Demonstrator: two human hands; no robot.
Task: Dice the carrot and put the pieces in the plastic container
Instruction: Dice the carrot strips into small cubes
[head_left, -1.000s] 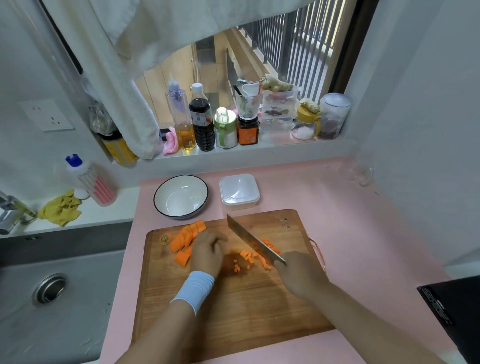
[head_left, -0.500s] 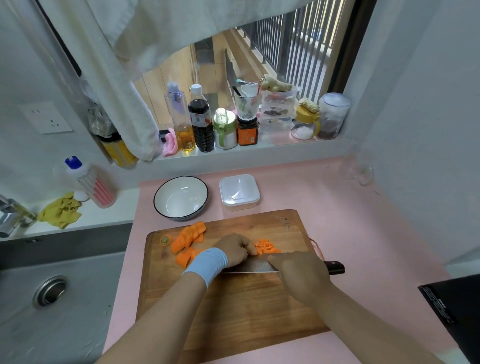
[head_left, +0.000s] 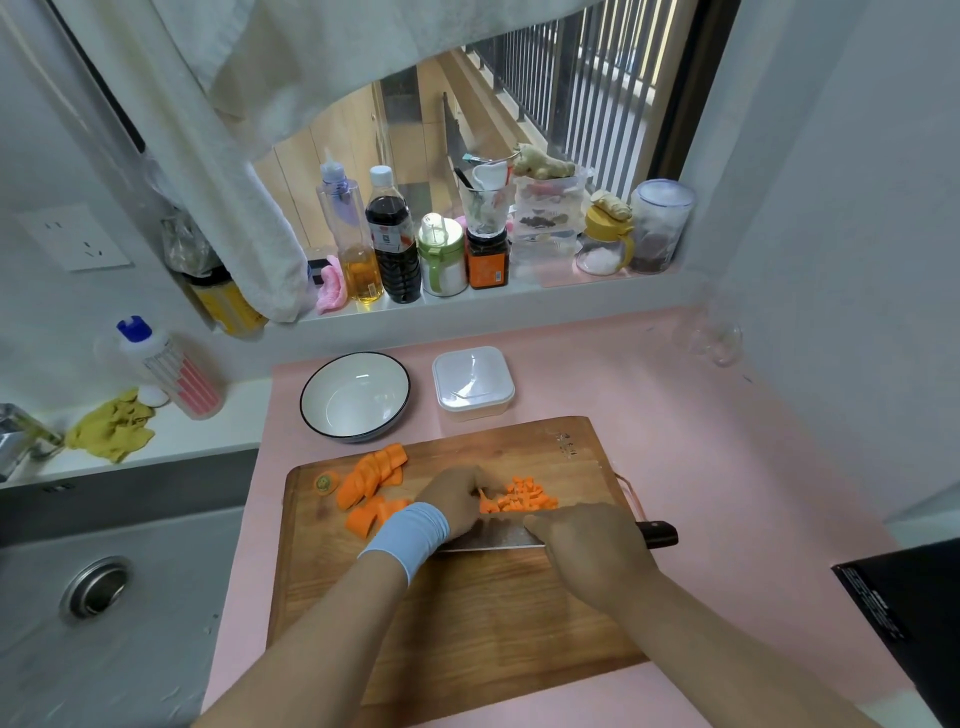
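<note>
Head view. At a pink counter (head_left: 701, 467) with a wooden cutting board (head_left: 467, 613) on it. Grips the knife (head_left: 493, 539) in the right hand (head_left: 592, 551), blade down on the board, handle end poking out to the right. Curls the left hand (head_left: 457, 499) over a carrot bit (head_left: 485, 503), pressing it down right by the blade. Small heap of diced carrot (head_left: 524, 496) on the board just behind the knife; bigger carrot slices (head_left: 371, 475) further left. Behind the board, side by side: a white bowl (head_left: 353, 397), empty, and the square plastic container (head_left: 472, 379), empty too. On the window sill (head_left: 467, 317), a bottle of yellow oil (head_left: 363, 265), a bottle of dark sauce (head_left: 397, 249), a jar of white grains (head_left: 600, 257).
</note>
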